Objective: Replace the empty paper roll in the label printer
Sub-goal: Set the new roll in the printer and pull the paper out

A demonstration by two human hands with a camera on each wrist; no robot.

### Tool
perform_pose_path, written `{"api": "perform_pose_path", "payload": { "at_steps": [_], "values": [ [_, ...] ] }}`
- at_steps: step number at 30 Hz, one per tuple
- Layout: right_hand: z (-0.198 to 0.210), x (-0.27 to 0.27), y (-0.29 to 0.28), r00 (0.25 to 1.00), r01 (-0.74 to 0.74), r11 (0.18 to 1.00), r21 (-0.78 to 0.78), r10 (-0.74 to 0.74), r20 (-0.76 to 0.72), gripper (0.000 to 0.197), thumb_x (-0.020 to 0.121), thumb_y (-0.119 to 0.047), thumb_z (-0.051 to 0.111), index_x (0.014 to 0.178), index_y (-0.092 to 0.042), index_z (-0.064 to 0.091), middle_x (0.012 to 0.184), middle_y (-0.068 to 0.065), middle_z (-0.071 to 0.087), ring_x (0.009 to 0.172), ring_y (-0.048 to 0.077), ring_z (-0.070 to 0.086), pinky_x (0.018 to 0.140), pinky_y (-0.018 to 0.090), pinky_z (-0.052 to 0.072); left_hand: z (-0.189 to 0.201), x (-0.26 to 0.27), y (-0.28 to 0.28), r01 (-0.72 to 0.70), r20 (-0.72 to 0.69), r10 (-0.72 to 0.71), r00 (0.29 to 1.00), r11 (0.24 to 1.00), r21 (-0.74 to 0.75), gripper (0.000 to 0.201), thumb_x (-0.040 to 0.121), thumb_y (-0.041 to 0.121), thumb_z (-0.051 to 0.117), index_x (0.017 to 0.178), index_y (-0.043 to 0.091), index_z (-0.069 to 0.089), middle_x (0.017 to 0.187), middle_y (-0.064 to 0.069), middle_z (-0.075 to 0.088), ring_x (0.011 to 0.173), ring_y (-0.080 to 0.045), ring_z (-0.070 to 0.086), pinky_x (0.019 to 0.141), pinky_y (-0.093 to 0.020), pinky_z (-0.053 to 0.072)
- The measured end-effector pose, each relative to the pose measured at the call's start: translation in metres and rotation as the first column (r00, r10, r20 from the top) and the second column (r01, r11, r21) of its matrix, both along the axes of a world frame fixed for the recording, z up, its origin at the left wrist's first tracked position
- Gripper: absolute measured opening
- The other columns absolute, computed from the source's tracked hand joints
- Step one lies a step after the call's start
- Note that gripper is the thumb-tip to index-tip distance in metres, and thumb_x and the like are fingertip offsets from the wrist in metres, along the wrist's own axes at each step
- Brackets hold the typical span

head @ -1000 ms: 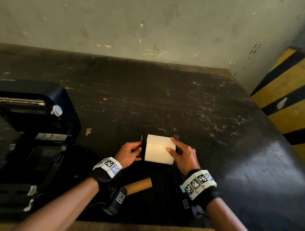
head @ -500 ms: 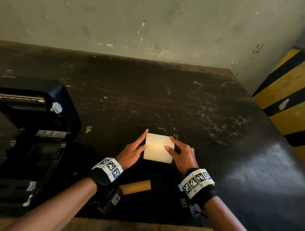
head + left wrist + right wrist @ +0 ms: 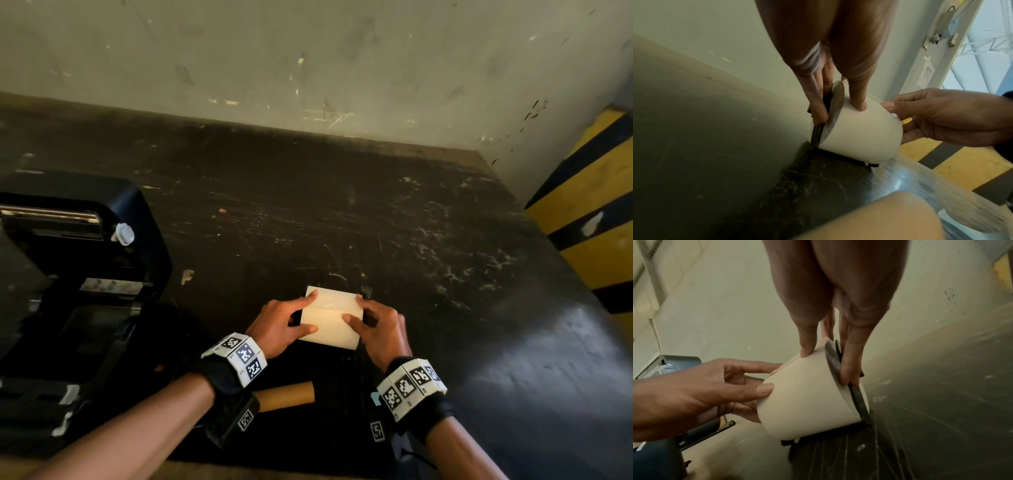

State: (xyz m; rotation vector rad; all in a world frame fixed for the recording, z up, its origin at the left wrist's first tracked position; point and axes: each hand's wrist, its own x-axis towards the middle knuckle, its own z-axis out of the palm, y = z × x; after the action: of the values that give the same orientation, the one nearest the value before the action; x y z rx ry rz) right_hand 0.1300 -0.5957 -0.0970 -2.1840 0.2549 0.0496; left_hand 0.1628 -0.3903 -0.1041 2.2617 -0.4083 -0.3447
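A cream label roll (image 3: 330, 317) lies on its side on the dark table (image 3: 342, 222), mounted on a black holder with end plates (image 3: 816, 133). My left hand (image 3: 308, 310) grips its left end, thumb on the paper and fingers (image 3: 818, 105) against the black plate. On the right end my right hand (image 3: 352, 308) grips the same way, fingers (image 3: 849, 363) on the other plate (image 3: 859, 399). The empty brown cardboard core (image 3: 287, 395) lies near the table's front edge, partly under my left wrist. The black label printer (image 3: 85, 267) stands open at the left.
A scuffed wall (image 3: 308, 68) closes off the back of the table. A yellow and black striped surface (image 3: 596, 212) rises at the right. The table's front edge (image 3: 274, 471) runs just below my forearms.
My left hand, first pinching the black end plate, then lying flat beside the roll, now grips the roll's left end. The right hand has kept its hold. The roll stays on the table.
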Motion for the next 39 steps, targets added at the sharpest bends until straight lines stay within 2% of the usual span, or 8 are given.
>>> {"api": "perform_pose_path", "payload": {
  "at_steps": [8,11,18,23,27,32,36,39],
  "values": [
    [0.039,-0.021,0.026,0.996,0.029,0.999,0.044,-0.033,0.086,0.053,0.077,-0.024,0.075,0.126,-0.015,0.056,0.127,0.005,0.061,0.107,0.007,0.054,0.094,0.023,0.044,0.029,-0.015,0.023,-0.001,0.102,0.010,0.995,0.996,-0.084,0.067,0.081,0.023,0.069,0.138,0.027,0.034,0.128,-0.004,0.059,0.113,-0.008,0.055,0.099,-0.034,0.047],
    [0.067,-0.028,0.049,0.993,-0.013,0.999,0.047,0.007,0.118,0.054,0.078,-0.025,0.073,0.128,-0.018,0.054,0.128,0.003,0.060,0.107,0.005,0.053,0.098,0.031,0.047,0.058,-0.023,0.051,0.022,0.181,-0.011,0.983,0.998,-0.062,0.067,0.081,0.025,0.068,0.139,0.025,0.034,0.132,-0.004,0.056,0.116,-0.008,0.052,0.099,-0.032,0.046],
    [0.108,-0.028,0.164,0.973,-0.156,0.985,0.067,0.142,0.183,0.054,0.075,-0.028,0.074,0.126,-0.023,0.055,0.128,-0.001,0.060,0.112,0.011,0.058,0.093,0.043,0.053,0.105,-0.050,0.176,-0.111,0.308,0.134,0.942,0.989,-0.093,0.066,0.076,0.030,0.074,0.134,0.028,0.042,0.119,0.003,0.065,0.096,0.001,0.061,0.089,-0.024,0.051],
    [0.102,-0.019,0.267,0.964,-0.218,0.967,0.135,0.192,0.182,0.053,0.075,-0.029,0.076,0.124,-0.025,0.058,0.124,-0.002,0.063,0.108,0.010,0.061,0.089,0.044,0.056,0.116,-0.060,0.283,-0.182,0.309,0.195,0.931,0.981,-0.069,0.067,0.072,0.034,0.076,0.132,0.032,0.045,0.105,0.013,0.064,0.087,0.015,0.057,0.084,-0.008,0.045],
    [0.088,-0.013,0.326,0.963,-0.213,0.968,0.131,0.185,0.197,0.053,0.074,-0.032,0.077,0.123,-0.025,0.059,0.120,0.000,0.065,0.106,0.011,0.062,0.086,0.042,0.057,0.106,-0.056,0.345,-0.183,0.275,0.192,0.942,0.981,-0.058,0.067,0.072,0.038,0.075,0.132,0.037,0.044,0.099,0.004,0.071,0.088,-0.002,0.066,0.083,-0.029,0.052],
    [0.070,-0.011,0.358,0.982,-0.142,0.985,0.103,0.126,0.141,0.055,0.073,-0.037,0.076,0.124,-0.029,0.058,0.119,0.003,0.066,0.104,0.012,0.063,0.083,0.041,0.058,0.080,-0.041,0.376,-0.125,0.237,0.134,0.962,0.991,-0.054,0.067,0.074,0.037,0.074,0.133,0.034,0.043,0.102,0.000,0.072,0.088,-0.003,0.066,0.082,-0.026,0.052],
    [0.067,-0.018,0.365,0.991,-0.105,0.991,0.089,0.097,0.087,0.051,0.076,-0.032,0.075,0.124,-0.026,0.058,0.115,0.004,0.066,0.102,0.015,0.063,0.080,0.041,0.059,0.062,-0.035,0.379,-0.111,0.195,0.118,0.974,0.993,-0.047,0.067,0.072,0.039,0.075,0.132,0.035,0.045,0.090,0.004,0.071,0.078,-0.004,0.065,0.076,-0.026,0.053],
    [0.060,-0.024,0.370,0.996,-0.076,0.994,0.076,0.072,0.058,0.051,0.077,-0.030,0.075,0.124,-0.024,0.058,0.115,0.005,0.066,0.102,0.015,0.063,0.081,0.042,0.058,0.050,-0.032,0.380,-0.093,0.152,0.096,0.984,0.995,-0.028,0.068,0.071,0.042,0.075,0.131,0.041,0.043,0.092,0.002,0.071,0.081,-0.007,0.064,0.080,-0.034,0.054]
  ]
}}
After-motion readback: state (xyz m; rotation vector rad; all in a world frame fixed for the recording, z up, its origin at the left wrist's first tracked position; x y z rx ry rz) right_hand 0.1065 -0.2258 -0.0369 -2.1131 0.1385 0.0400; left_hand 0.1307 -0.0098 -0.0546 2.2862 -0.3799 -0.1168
